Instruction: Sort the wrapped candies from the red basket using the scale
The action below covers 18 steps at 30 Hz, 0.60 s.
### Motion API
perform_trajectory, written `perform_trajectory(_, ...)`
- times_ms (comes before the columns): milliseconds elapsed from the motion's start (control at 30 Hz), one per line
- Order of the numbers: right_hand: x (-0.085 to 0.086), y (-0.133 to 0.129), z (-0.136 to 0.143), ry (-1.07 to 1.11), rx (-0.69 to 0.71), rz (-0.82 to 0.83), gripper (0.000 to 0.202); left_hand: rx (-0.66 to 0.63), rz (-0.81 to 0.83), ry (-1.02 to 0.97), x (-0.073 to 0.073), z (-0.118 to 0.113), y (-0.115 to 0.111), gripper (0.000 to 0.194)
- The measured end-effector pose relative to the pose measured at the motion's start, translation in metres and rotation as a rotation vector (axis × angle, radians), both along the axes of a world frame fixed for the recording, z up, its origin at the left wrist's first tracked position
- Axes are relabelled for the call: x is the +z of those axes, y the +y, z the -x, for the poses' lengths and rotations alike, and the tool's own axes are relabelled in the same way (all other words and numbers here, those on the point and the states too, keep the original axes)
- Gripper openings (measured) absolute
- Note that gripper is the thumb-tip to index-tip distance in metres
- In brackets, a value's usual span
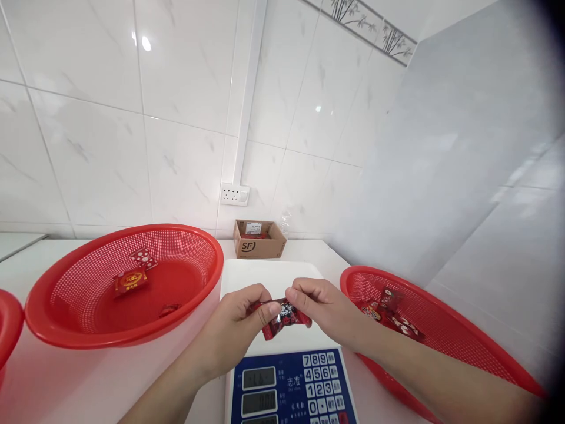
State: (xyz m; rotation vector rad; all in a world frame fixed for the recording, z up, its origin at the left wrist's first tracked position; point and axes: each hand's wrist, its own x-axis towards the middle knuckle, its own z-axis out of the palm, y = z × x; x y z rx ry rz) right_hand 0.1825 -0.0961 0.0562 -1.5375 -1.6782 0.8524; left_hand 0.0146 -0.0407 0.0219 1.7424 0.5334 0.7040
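Observation:
A small dark red wrapped candy packet (pixel 282 316) is stretched between my two hands, above the white pan of a weighing scale (pixel 273 271). My left hand (pixel 241 318) pinches its left end between thumb and fingers. At the other end, my right hand (pixel 320 303) grips the wrapper with thumb and forefinger. The wrapper looks whole from here, with white lettering on its front. Below the hands lies the scale's blue keypad panel (pixel 293 391) with number keys and small display windows.
A red mesh basket (pixel 53 318) at left holds a few wrapped packets (pixel 131 281). Another red basket (pixel 468 330) at right holds several packets (pixel 388 297). A cardboard box (pixel 260 248) stands behind the scale, below a wall socket (pixel 235 194). Another basket's rim (pixel 11 318) shows far left.

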Motion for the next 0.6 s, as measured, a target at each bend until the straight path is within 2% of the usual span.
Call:
perform_trajectory(100,0.0034,-0.0021,0.0011,-0.064,-0.023,-0.100,0.044,0.018,0.005,-0.052,-0.0004,-0.0009,0.0002,0.030)
perform_trajectory(433,0.0055,-0.0089,0.0035,-0.152,-0.064,-0.272,0.033,0.077,-0.036,-0.121,0.0029,0.0014,0.0017,0.024)
perform_trajectory(600,0.0063,-0.0084,0.0016,-0.235,-0.063,-0.274,0.029,0.146,-0.061,-0.157,0.0021,0.0007,0.0049,0.021)
